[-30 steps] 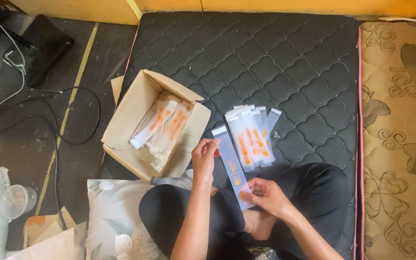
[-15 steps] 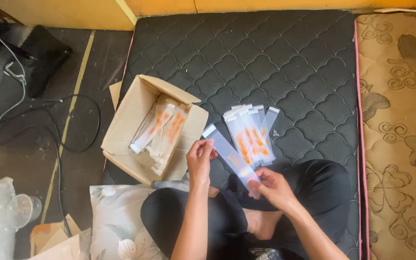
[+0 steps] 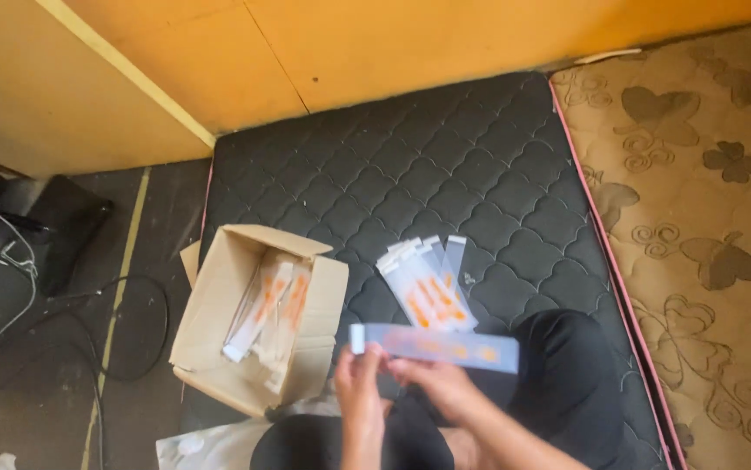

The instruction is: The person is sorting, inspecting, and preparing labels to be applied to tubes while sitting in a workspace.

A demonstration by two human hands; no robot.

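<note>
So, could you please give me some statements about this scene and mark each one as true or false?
1. Both hands hold one long clear packet level in front of the body. True: the left hand and the right hand grip it from below.
2. The cardboard box is shut. False: its flaps are open, with packets inside.
3. A fan of similar packets lies on the black quilted mattress. True.
4. The box stands to the right of the fanned packets. False: it stands to their left.

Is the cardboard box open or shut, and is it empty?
Open, not empty: the cardboard box has its flaps folded back, and long clear packets with orange contents lie inside.
</note>
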